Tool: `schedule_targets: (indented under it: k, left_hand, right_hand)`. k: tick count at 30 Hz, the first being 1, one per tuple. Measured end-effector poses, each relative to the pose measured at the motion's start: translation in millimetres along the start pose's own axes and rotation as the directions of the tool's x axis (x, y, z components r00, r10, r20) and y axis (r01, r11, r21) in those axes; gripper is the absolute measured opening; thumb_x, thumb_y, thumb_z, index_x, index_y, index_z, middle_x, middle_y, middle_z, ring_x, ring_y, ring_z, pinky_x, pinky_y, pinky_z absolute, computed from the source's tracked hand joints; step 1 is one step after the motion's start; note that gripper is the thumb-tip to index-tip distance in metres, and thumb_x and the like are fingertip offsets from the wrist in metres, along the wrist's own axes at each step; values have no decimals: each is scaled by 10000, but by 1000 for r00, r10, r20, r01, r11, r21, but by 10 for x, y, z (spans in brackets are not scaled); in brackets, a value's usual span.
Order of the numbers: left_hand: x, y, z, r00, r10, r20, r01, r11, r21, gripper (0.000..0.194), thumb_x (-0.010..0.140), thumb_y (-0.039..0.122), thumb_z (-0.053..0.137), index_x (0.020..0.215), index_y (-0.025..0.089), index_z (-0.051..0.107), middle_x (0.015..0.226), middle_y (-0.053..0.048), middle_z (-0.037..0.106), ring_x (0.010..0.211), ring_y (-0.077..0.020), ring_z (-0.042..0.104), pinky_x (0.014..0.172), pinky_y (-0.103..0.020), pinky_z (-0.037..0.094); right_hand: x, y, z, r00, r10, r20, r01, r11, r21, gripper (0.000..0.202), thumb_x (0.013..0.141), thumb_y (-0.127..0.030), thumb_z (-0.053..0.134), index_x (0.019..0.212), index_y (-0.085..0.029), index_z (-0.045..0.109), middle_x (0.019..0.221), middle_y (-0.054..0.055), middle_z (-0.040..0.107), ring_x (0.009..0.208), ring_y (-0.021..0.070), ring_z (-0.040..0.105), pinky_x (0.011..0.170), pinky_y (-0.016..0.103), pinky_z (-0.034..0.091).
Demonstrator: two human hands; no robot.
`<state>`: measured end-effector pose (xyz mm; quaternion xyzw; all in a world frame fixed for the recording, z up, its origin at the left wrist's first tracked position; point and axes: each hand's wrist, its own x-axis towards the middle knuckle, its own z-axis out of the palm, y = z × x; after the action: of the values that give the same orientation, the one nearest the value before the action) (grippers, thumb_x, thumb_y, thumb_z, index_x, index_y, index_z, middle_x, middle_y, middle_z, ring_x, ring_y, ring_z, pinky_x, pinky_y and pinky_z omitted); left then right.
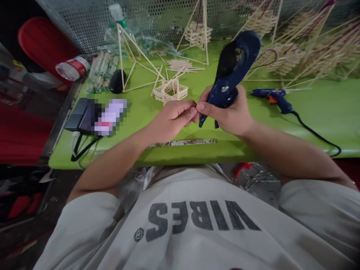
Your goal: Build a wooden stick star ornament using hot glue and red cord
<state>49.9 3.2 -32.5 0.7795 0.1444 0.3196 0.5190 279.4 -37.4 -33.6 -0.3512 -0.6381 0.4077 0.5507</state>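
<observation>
Over the green table (135, 123), my right hand (236, 112) is wrapped round a dark blue clamp-like tool (229, 75), its jaws pointing down toward me. My left hand (176, 118) is closed, its fingertips pinched together and meeting the fingertips of my right hand. Whatever lies between these fingertips is too small or hidden to name. Just beyond my left hand sits a star-like stack of thin wooden sticks (170, 90). Loose sticks (182, 65) lie behind it. A narrow patterned strip (185, 142) rests near the front edge.
A blue glue gun (271, 95) with a black cable lies at right. Stick frames (284, 56) crowd the back right; a triangular frame (121, 62) stands back left. Stick bundles (101, 71), bottles and a phone (111, 116) are at left. Behind is a perforated metal panel (157, 18).
</observation>
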Motion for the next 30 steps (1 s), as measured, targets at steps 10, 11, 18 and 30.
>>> schedule_targets:
  k: [10,11,18,30]
  left_hand:
    - [90,154,-169,974,-9,-225,-76,928,-366,632,1132,715,839,784,221,652,605,76,320,463,-58,197,450,-234,182]
    - [102,166,-193,967,9,-254,-113,911,-396,635,1161,705,800,779,222,646,598,81,279,459,-59,154,440,-236,148]
    - [161,109,-423,878,86,-471,-265,906,-329,706,1176,827,657,755,262,631,633,16,465,502,-118,353,448,-324,338]
    - [189,-241,-853,841,303,-449,-330,944,19,644,1067,857,814,773,285,777,962,-54,775,947,-215,644,900,-434,569]
  right_hand:
    - [274,101,-247,917,-192,-349,201,979,-9,687,668,-829,1175,780,-287,767,706,-2,714,588,180,685,592,409,647]
    - [324,118,-292,899,-205,-386,224,975,3,700,627,-824,1192,770,-288,765,696,-8,697,569,175,657,582,415,636]
    - [535,156,-676,836,-175,-520,215,976,18,614,576,-732,1234,829,-329,846,788,-5,763,648,180,606,645,400,622]
    - [585,203,-923,851,-141,-506,178,984,24,519,607,-687,1228,820,-388,861,815,4,718,718,223,586,716,452,622]
